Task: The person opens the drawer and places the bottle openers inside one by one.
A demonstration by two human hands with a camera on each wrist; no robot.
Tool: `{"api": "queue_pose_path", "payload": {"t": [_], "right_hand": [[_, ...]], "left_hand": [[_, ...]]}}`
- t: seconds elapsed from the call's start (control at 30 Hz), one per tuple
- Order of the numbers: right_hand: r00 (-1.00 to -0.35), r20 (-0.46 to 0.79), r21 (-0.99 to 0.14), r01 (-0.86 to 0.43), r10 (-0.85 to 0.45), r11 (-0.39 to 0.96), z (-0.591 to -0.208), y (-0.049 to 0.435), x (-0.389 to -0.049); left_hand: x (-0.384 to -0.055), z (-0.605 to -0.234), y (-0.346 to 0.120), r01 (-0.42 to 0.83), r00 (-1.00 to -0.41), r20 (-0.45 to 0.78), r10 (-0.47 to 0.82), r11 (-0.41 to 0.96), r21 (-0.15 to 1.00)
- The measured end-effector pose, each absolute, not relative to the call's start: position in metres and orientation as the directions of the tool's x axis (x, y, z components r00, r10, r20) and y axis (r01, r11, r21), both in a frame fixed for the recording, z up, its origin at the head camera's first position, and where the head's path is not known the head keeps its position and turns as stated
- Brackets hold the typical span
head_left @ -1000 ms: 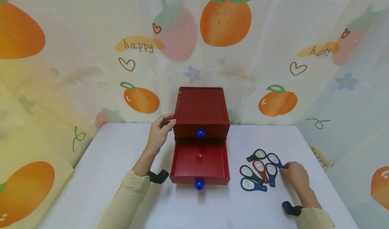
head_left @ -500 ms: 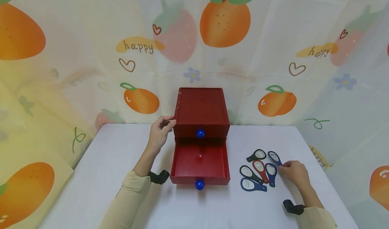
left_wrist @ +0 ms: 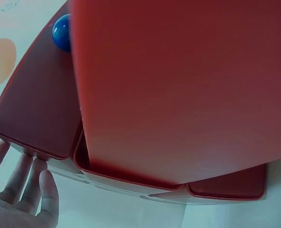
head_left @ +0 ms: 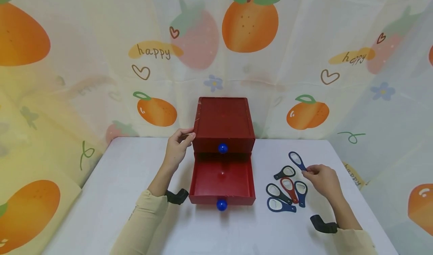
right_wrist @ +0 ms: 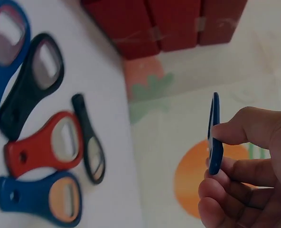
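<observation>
My right hand pinches a blue bottle opener by its handle end, between thumb and fingers, lifted off the table. In the right wrist view this opener is seen edge-on. Below it lie a red opener, two black openers and two blue ones. My left hand touches the left side of a red two-drawer cabinet; its fingertips are loosely extended at the edge. The lower drawer is pulled out with nothing in it; the upper one is closed.
Blue ball knobs stick out from the upper drawer and the lower one. Everything stands on a white table, with a fruit-printed cloth hanging close behind the cabinet. A black wrist mount sits on each forearm.
My right hand has moved up and slightly left, carrying the blue bottle opener away from the other openers. My left hand has stayed at the cabinet's side.
</observation>
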State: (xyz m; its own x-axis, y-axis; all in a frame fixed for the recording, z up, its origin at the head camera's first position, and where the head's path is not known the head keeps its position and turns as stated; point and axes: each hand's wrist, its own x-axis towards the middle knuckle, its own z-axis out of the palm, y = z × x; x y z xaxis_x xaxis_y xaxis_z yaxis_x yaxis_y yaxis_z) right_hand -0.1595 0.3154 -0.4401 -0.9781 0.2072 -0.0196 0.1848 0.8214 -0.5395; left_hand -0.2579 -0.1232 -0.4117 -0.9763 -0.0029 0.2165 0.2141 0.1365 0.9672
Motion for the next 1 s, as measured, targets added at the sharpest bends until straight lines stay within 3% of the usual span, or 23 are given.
{"api": "queue_pose_path", "payload": {"t": [0.5, 1.0], "right_hand": [[-0.985, 0.159, -0.569, -0.038, 0.065, 0.821, -0.381, 0.263, -0.141], [-0.977, 0.201, -0.597, -0.178, -0.070, 0.782, -0.366, 0.229, -0.144]], "left_hand": [[-0.258, -0.409, -0.123, 0.226, -0.973, 0.229, -0.005, 0.130, 0.965], [-0.256, -0.410, -0.123, 0.208, -0.978, 0.210, -0.001, 0.139, 0.968]]}}
